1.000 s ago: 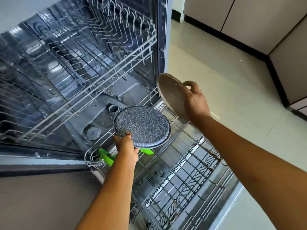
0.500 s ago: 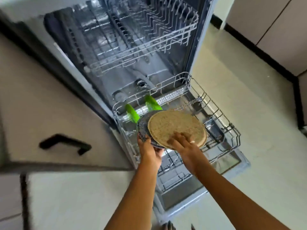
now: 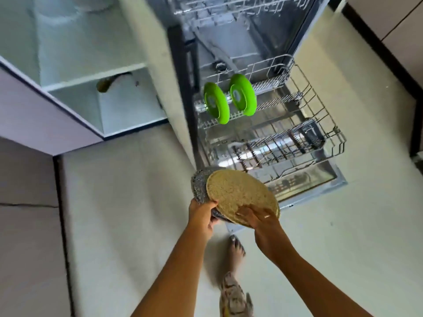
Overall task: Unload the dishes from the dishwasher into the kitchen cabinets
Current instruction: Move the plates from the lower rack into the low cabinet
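Both hands' grip clamps the stacked plates: left hand under the grey plate, right hand on the tan plate.

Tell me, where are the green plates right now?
In the head view, the two green plates stand on edge side by side at the back of the pulled-out lower dishwasher rack, upper centre, beyond the plates the hands carry.

We cannot read any words, numbers or signs here; nothing we see has letters on it that are clear enough.
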A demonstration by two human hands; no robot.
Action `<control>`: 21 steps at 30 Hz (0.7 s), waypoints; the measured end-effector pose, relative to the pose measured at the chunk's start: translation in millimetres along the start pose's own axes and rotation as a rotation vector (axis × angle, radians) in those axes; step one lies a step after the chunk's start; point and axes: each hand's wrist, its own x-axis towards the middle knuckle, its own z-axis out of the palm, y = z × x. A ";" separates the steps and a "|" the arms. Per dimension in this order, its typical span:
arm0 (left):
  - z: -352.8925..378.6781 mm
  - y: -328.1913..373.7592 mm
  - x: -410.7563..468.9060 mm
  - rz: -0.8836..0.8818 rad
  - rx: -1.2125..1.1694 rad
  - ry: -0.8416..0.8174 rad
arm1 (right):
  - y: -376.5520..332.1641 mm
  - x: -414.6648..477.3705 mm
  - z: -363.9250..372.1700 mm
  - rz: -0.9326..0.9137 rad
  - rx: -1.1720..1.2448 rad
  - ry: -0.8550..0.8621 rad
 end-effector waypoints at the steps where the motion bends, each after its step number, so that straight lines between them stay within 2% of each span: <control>1: -24.7 1.7 -9.1 0.009 -0.009 0.013 | -19.3 -4.9 6.7 -0.033 -0.019 -0.047; 3: -63.1 12.4 -25.7 0.032 -0.036 0.046 | -49.8 -2.9 15.0 -0.082 -0.051 -0.174; 5: -110.1 32.7 -44.9 0.067 -0.078 0.079 | -92.3 2.9 25.3 -0.136 -0.074 -0.212; 9: -192.2 85.7 -70.6 0.183 -0.177 0.106 | -184.1 31.8 39.1 -0.176 -0.069 -0.038; 12: -235.1 123.0 -85.3 0.269 -0.246 0.111 | -235.2 60.4 42.1 -0.321 -0.175 0.054; 18: -270.8 189.1 -96.3 0.418 -0.378 0.079 | -298.5 140.4 28.8 -0.637 -0.356 0.189; 21: -263.9 227.5 -84.6 0.475 -0.422 0.033 | -309.0 185.9 18.8 -0.700 -0.416 0.233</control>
